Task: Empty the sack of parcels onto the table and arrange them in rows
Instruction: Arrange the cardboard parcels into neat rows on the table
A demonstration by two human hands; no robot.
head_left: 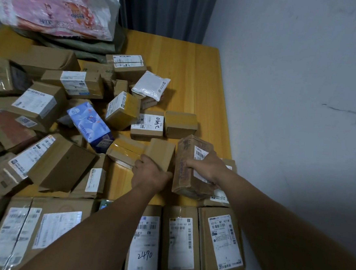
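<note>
Near the right edge of the wooden table point(198, 73), the right hand point(206, 165) grasps a tape-wrapped parcel point(189, 167) lifted above the boxes, its long axis running away from the person, while the left hand point(149, 173) clasps a small plain box point(161, 153) just beside it. A neat row of labelled boxes point(178, 240) lines the near edge; behind it, loose parcels point(69, 110) lie jumbled. At the far corner the slumped green sack point(90, 47), contents hidden, lies under a pink printed bag point(55, 6), by a grey curtain point(164, 9) and pale wall point(292, 79).

Your arms, head cam view.
Your left hand point(149, 173) and right hand point(207, 167) were bare; no sleeves, gloves, watch or rings showed.
</note>
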